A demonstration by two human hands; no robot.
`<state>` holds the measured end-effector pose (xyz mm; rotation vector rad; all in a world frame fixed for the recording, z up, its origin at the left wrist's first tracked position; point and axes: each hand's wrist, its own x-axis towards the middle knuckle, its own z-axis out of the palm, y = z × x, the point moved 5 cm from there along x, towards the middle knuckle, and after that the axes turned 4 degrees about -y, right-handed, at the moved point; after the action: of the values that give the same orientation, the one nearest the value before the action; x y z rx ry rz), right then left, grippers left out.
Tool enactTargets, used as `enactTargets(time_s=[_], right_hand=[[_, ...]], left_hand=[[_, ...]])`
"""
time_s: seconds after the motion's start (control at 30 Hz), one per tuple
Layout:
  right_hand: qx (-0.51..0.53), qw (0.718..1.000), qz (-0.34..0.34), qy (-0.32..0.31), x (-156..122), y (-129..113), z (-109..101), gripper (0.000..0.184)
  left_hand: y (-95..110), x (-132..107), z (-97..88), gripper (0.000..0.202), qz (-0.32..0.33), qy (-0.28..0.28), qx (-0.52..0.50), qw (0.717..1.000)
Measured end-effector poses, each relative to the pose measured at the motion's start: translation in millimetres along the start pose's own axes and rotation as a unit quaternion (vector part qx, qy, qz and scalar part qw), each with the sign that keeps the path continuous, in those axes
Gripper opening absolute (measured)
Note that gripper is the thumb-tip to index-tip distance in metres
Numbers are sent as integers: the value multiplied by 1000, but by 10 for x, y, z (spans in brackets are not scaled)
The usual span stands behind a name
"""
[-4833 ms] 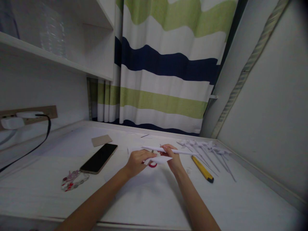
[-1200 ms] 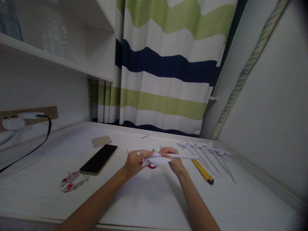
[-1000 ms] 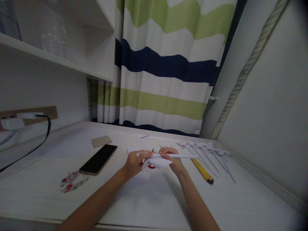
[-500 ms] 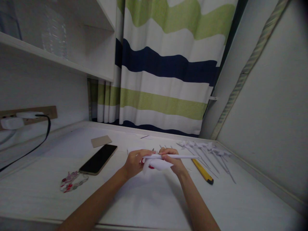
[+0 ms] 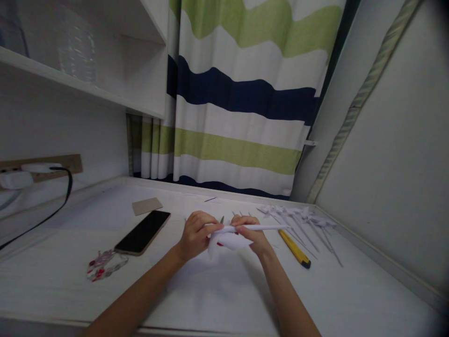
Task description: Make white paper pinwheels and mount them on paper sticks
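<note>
A slim white rolled paper stick (image 5: 264, 227) lies level between my hands, above the desk. My left hand (image 5: 199, 234) pinches its left end between thumb and fingers. My right hand (image 5: 254, 236) grips the stick further right, its thumb along it. Beneath the stick hangs a white leaf-shaped paper piece (image 5: 234, 241), with small red bits showing by it; what these are I cannot make out. Right of my hands lie several folded white paper shapes on thin sticks (image 5: 294, 217). Closer to my right wrist is a yellow utility knife (image 5: 293, 248).
On the left lie a black phone (image 5: 143, 232), a beaded strap (image 5: 105, 265) and a beige card (image 5: 147, 206). A dark cable (image 5: 68, 187) runs from the wall socket. A shelf (image 5: 80, 86) overhangs the desk's left side; a striped curtain (image 5: 238, 126) hangs behind.
My left hand has shifted its hold, its thumb now lying over the stick's left end and its fingers raised slightly. My right hand stays nearly in place.
</note>
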<state>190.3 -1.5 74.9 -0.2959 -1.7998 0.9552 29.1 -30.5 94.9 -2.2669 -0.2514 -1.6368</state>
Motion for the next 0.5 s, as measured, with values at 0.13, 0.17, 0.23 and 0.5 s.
enactTargets(time_s=[0.13, 0.17, 0.23, 0.5], right_hand=[[9, 1000, -1, 1, -2, 28, -1, 12], [12, 1000, -2, 1, -3, 36, -2, 12], [17, 1000, -2, 3, -5, 49, -1, 12], [23, 1000, 2, 11, -2, 70, 26, 13]], left_hand=[[17, 7, 20, 10, 19, -4, -18, 1000], [19, 6, 23, 10, 21, -5, -21, 1000], [22, -2, 24, 9, 25, -6, -25, 999], [20, -17, 0, 10, 30, 5, -21, 999]])
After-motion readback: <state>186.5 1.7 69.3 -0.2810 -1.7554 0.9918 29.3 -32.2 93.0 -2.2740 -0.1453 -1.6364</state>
